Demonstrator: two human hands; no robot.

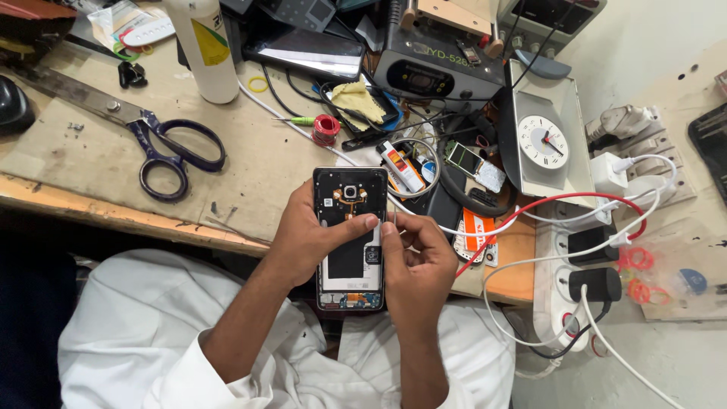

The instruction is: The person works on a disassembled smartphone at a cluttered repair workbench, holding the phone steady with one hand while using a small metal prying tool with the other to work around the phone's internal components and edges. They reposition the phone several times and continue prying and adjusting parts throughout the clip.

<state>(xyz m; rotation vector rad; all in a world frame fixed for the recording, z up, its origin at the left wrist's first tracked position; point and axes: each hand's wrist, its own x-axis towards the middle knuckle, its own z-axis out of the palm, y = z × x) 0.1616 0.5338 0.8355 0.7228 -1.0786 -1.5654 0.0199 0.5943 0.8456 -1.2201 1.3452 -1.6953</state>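
Fingers [362, 224] of the left hand [307, 238] wrap around an opened phone [350, 238], thumb pressed across its exposed back just below the camera module, so the phone is gripped firmly and held up over the lap, just in front of the tabletop [91, 163] edge. Beside it, the right hand [416, 261] has its fingers pinched together at the phone's right edge, apparently on something thin; what exactly they hold is too small to tell.

To work well here, the left grip should stay on the frame and off the orange flex strip near the camera, which looks delicate. A steady, shallow movement from the right hand along the edge seems wiser than force, since the circuit board at the bottom end lies bare. Resting the forearms against the tabletop would likely damp any shake.

Scissors [163, 148] with dark purple handles lie well to the left; a white cable [530, 261] trails close to the right wrist and could snag.
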